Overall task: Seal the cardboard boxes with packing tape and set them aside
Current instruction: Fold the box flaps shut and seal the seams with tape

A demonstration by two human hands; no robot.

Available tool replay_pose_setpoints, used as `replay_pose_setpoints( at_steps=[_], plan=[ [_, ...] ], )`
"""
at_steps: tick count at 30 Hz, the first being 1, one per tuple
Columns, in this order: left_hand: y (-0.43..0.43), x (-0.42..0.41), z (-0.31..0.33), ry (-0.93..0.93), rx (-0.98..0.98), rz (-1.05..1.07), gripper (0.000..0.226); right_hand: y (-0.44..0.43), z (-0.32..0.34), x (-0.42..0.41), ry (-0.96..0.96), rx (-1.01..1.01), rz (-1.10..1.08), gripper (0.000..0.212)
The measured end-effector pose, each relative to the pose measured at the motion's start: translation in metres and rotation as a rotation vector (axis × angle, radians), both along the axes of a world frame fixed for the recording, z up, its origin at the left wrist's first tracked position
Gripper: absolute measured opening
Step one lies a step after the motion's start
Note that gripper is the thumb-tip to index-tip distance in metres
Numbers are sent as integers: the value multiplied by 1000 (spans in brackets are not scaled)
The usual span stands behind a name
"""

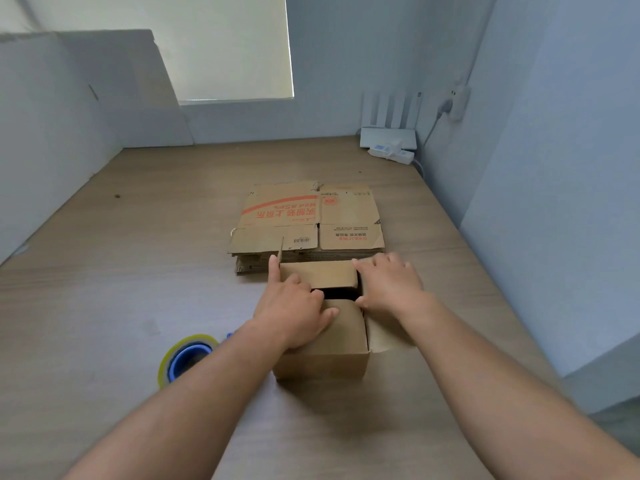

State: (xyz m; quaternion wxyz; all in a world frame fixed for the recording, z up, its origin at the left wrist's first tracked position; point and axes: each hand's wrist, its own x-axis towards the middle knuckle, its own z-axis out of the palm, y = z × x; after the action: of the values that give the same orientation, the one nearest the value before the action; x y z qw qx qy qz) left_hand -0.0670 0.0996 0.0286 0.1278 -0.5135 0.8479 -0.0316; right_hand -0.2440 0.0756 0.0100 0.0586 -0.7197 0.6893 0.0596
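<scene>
while both open-palmed hands, left hand [294, 306] and right hand [389, 284], press box [325, 355] flaps, tape roll [187, 356] sits left.

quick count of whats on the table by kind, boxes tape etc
Assembled cardboard box under the hands: 1
Stack of flattened cardboard boxes, number in it unclear: 1
Roll of packing tape: 1
White power strip: 1
White router: 1
Total: 5
</scene>
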Motion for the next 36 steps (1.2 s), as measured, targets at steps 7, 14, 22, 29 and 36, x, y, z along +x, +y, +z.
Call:
replay_pose_setpoints(
  at_steps=[7, 14, 22, 29, 36],
  plan=[
    [6, 24, -9, 592, -324, 94, 59, -14, 11, -6, -182, -123, -140, 56],
    [29, 41, -3, 550, -95, 319, 74, -34, 12, -5, -339, -110, -366, 51],
    [48, 50, 1, 569, 184, 469, 100, -19, 16, 0, -516, -199, -370, 56],
    [47, 50, 0, 603, 174, 466, 103, 81, 19, 16, -496, 9, -602, 101],
    [49, 63, -3, 838, 289, 559, 87, 116, 25, 58, -494, 19, -539, 57]
  ],
)
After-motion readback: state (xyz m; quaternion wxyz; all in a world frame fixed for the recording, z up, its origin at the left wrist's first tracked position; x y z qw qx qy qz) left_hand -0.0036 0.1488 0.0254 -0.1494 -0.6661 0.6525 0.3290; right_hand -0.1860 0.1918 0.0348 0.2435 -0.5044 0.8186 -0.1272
